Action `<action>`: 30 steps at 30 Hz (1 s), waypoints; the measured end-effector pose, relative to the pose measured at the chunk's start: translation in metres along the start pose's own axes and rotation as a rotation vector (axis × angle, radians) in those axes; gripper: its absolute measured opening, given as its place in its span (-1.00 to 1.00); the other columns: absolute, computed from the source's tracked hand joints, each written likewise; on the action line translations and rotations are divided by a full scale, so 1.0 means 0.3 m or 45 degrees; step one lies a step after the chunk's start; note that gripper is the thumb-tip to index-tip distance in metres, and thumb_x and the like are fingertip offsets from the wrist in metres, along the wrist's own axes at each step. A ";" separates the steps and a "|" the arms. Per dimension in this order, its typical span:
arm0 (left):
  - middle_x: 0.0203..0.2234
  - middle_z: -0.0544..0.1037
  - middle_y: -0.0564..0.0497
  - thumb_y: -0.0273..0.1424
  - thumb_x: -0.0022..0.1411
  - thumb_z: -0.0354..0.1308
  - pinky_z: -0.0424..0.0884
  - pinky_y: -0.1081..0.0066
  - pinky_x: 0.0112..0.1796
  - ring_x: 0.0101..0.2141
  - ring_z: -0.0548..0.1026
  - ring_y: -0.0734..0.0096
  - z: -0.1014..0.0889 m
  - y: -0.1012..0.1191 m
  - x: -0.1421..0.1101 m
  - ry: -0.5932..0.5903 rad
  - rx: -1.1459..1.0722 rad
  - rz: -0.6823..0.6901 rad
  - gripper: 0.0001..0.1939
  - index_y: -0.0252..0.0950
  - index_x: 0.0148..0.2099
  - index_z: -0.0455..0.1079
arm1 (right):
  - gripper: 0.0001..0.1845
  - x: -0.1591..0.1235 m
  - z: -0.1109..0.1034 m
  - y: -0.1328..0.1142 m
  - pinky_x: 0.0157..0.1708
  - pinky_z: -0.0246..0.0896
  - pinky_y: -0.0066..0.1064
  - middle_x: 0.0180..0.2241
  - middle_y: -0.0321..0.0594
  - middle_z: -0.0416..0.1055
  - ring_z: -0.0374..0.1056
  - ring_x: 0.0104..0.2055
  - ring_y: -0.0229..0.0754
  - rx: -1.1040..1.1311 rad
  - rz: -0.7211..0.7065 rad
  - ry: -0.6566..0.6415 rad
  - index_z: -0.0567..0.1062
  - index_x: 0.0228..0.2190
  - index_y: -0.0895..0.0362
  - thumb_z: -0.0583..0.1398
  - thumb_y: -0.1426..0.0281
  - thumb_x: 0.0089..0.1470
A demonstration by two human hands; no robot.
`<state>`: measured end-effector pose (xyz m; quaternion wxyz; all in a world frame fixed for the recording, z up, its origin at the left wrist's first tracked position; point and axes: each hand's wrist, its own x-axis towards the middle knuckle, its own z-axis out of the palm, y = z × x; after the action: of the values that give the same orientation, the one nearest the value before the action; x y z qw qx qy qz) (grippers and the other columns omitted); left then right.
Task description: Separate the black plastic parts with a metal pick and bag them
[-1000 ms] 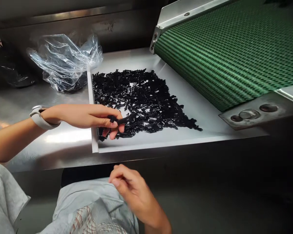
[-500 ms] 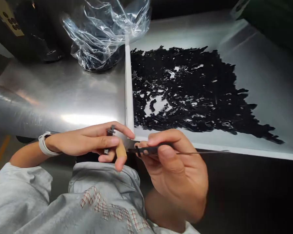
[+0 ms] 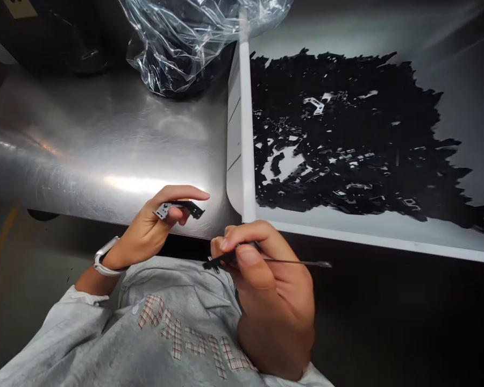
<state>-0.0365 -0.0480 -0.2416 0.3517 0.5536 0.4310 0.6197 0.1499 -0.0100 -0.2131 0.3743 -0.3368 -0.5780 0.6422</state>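
My left hand (image 3: 153,226), with a white watch at the wrist, is closed on a small black plastic part (image 3: 179,208) held between thumb and fingers just below the steel table edge. My right hand (image 3: 266,290) is closed on a thin black tool (image 3: 266,262) with a long needle-like tip pointing right. Both hands hover above my lap in a grey sweatshirt. A big heap of small black plastic parts (image 3: 355,140) lies on the white tray (image 3: 246,161) beyond my hands.
A crumpled clear plastic bag (image 3: 189,43) with dark parts inside stands on the shiny steel table (image 3: 97,145) left of the tray. The tray's raised left wall runs toward me. Dark floor lies below to the right.
My left hand came back from the heap with a black part and turned it. My right hand rose from my lap holding the thin tool. The view moved closer to the tray.
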 end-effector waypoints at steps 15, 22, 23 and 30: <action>0.14 0.59 -0.07 -0.33 0.44 0.17 0.45 0.32 0.19 0.14 0.55 0.26 -0.033 -0.001 -0.033 -0.482 -0.412 -0.220 -0.43 -0.02 0.44 0.30 | -0.82 0.026 0.025 0.009 -0.25 0.45 -0.52 -0.40 -0.37 0.52 0.50 -0.32 -0.30 0.215 0.037 0.070 0.59 -0.32 -0.01 0.31 0.20 0.32; -0.06 0.61 -0.13 -0.07 0.54 -0.03 0.43 0.30 0.04 -0.02 0.55 0.23 -0.023 0.017 -0.010 -0.473 0.155 -0.073 -0.54 -0.22 0.19 0.48 | -0.71 0.055 0.013 -0.033 -0.41 0.41 -0.37 -0.46 -0.29 0.41 0.42 -0.37 -0.15 -0.160 0.013 -0.014 0.60 -0.25 0.02 0.36 0.07 0.20; -0.13 0.60 -0.12 -0.10 0.55 -0.02 0.44 0.32 -0.02 -0.09 0.54 0.26 -0.020 0.028 -0.007 -0.493 0.244 -0.049 -0.59 -0.25 0.12 0.48 | -0.68 0.063 0.014 -0.039 -0.38 0.43 -0.34 -0.45 -0.28 0.41 0.42 -0.36 -0.14 -0.181 0.005 -0.036 0.59 -0.21 0.02 0.36 0.05 0.19; -0.25 0.58 -0.04 -0.31 0.56 -0.01 0.44 0.39 -0.15 -0.23 0.52 0.39 -0.017 0.056 -0.005 -0.487 0.258 -0.135 -0.76 -0.25 -0.10 0.45 | -0.64 0.059 0.006 -0.043 -0.38 0.39 -0.36 -0.41 -0.30 0.34 0.34 -0.36 -0.19 -0.185 0.035 -0.111 0.54 -0.04 0.00 0.32 0.08 0.23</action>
<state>-0.0408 -0.0566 -0.2268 0.4019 0.6701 0.4449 0.4376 0.1406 0.0052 -0.2002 0.3145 -0.3428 -0.6340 0.6178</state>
